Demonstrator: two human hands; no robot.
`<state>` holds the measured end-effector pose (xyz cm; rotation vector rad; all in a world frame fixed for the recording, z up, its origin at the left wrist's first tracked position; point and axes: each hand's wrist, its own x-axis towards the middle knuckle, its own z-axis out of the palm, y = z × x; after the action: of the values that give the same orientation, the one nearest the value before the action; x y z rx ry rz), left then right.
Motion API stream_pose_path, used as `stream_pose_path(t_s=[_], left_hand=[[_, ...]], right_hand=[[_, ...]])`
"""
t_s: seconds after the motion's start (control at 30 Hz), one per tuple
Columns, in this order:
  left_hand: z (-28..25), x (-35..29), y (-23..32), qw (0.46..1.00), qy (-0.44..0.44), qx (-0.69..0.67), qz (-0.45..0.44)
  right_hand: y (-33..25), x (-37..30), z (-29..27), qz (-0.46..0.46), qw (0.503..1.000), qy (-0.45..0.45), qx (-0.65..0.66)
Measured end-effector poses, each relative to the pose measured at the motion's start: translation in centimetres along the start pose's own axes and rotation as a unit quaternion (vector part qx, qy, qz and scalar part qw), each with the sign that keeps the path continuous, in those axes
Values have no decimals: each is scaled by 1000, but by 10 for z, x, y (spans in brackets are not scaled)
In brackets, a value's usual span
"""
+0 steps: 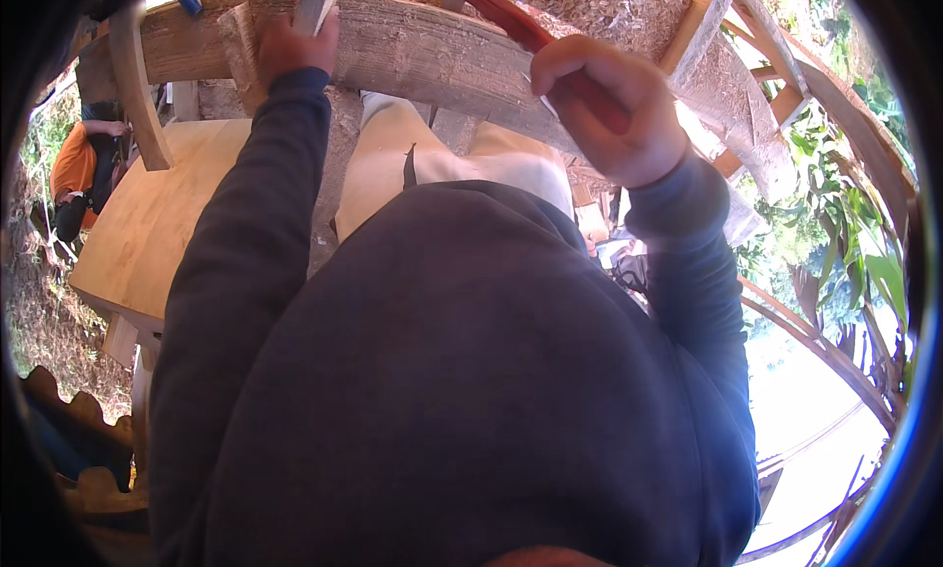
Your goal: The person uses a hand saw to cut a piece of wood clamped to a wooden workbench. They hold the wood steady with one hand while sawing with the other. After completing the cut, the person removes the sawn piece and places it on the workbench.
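My left hand (295,52) is closed at the near side of a thick wooden beam (432,52). Its fingers are around a narrow strip of wood (312,9) that rises toward the top edge. My right hand (619,115) is raised to the right, over the beam's near edge, fingers wrapped round the red handle (506,15) of a tool. The handle slants up and left from my fist. Dark metal shows at its far end, but the top edge cuts it off, so I cannot tell the tool's kind.
A pale wooden block-like piece (167,218) stands at the left, with a person in orange (74,164) beyond it. An upright wooden slat (138,86) leans by the beam. Sawdust and shavings (594,12) lie beyond it. Wooden framing (761,66) and plants border the right.
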<state>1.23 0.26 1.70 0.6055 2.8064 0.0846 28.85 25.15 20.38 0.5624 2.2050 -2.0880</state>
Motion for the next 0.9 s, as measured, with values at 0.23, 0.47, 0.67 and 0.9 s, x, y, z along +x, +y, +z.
stream_pose_path(t_s=[0.23,0.47,0.67,0.9], left_hand=[[6,-2,-7,1000,18,-19,-1],[11,2,-21,1000,16,2,13],[9,1,-12,1000,18,-8,13],[-13,-7,-1,998,-11,-57,-1]], right_hand=[[-2,-6,10,-81,988,-113,-72],[27,90,80,-72,988,-76,-113],[22,101,96,29,993,-71,-84],[-65,-12,47,68,995,-48,-55]])
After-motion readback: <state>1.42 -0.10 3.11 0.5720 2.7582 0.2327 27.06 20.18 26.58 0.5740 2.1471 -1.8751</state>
